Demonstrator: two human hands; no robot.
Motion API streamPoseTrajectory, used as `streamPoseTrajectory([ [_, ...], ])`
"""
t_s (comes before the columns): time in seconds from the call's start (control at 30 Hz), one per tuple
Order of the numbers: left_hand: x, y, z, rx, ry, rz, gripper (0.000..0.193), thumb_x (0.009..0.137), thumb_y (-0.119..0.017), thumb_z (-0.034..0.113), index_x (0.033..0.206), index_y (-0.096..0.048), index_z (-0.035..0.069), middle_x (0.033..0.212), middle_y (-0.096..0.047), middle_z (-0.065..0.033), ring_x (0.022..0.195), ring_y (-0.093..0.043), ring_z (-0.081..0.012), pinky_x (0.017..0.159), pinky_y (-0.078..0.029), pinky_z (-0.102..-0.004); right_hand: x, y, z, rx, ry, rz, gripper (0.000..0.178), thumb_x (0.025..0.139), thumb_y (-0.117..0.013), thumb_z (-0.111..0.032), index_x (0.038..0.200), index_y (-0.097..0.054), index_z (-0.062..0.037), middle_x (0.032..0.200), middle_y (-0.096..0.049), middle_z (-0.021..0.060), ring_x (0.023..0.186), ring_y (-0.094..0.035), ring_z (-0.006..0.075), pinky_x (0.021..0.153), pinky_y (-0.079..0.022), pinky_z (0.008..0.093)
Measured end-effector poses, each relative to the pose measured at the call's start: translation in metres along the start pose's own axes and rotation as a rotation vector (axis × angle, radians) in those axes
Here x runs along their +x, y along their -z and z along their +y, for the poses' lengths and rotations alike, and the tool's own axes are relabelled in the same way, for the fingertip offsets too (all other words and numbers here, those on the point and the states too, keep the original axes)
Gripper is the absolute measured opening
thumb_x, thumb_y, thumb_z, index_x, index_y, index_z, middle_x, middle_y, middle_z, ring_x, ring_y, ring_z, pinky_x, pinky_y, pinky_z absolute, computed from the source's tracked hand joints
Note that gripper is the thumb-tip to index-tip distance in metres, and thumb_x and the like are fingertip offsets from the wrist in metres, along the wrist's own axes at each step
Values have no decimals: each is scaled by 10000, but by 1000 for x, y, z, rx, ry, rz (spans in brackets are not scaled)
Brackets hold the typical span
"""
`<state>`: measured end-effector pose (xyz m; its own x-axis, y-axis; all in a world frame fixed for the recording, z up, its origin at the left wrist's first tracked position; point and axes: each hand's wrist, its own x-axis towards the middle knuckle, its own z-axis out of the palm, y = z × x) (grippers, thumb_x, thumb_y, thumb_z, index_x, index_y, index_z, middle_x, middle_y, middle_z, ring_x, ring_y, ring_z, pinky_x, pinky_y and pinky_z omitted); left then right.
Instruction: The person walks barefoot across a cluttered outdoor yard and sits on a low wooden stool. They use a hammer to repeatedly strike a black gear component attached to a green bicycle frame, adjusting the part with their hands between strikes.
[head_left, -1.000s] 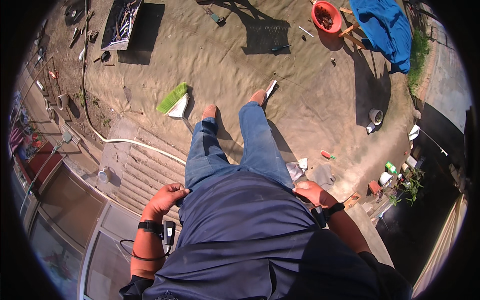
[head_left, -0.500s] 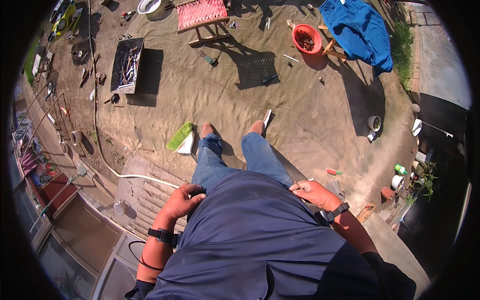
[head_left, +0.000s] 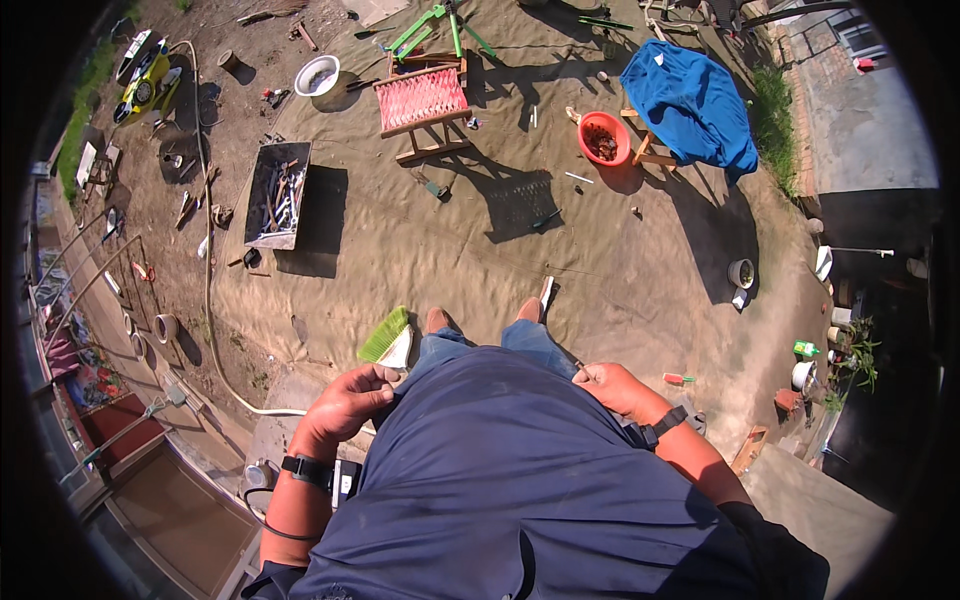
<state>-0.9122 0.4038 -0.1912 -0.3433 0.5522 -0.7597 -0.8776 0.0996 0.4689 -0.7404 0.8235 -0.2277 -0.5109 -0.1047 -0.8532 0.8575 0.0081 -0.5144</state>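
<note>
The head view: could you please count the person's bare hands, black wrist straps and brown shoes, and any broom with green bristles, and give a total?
Bare hands: 2
Black wrist straps: 2
Brown shoes: 2
Green-bristled broom: 1
Total: 7

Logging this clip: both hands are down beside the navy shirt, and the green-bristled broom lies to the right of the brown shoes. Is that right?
Not quite: the head view shows the green-bristled broom to the left of the brown shoes. The rest is right: the left hand and right hand are down beside the navy shirt.
</note>
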Motion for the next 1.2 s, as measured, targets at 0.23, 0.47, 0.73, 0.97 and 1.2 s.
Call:
streamPoseTrajectory([
  [0.23,-31,12,-3,-43,-168,22,196,908,-663,41,1097,-624,5,907,-650,-22,756,-607,-120,683,-484,-257,-42,17,-41,177,89,-36,179,908,-677,-180,1007,-644,-35,826,-610,-33,682,-497,38,592,-386,204],
  [0.47,42,12,-51,748,17,326,226,884,-665,79,1078,-651,-36,858,-695,-79,776,-653,-131,709,-524,-274,46,26,56,-135,123,192,195,893,-681,-212,946,-671,-25,810,-631,-7,708,-541,82,645,-453,255],
  [0.73,69,36,-99,1516,3,67,314,865,-618,323,1095,-725,139,1033,-711,-171,990,-673,-343,861,-531,-427,58,29,82,-805,132,142,273,863,-669,-192,1110,-701,-80,1069,-706,129,986,-662,267,872,-499,340],
  [0.97,82,21,-120,1529,95,89,314,876,-580,347,1018,-727,109,1029,-705,-183,984,-664,-371,842,-532,-448,58,48,82,-702,75,114,276,866,-673,-201,1096,-694,-50,1085,-699,142,1015,-654,278,877,-494,344],
  [1.2,84,-13,-114,1207,-11,348,250,865,-608,246,936,-705,27,921,-712,-186,881,-688,-347,786,-536,-438,69,89,94,-588,146,151,280,856,-665,-208,1059,-680,-15,1044,-687,143,998,-644,272,876,-487,336],
])
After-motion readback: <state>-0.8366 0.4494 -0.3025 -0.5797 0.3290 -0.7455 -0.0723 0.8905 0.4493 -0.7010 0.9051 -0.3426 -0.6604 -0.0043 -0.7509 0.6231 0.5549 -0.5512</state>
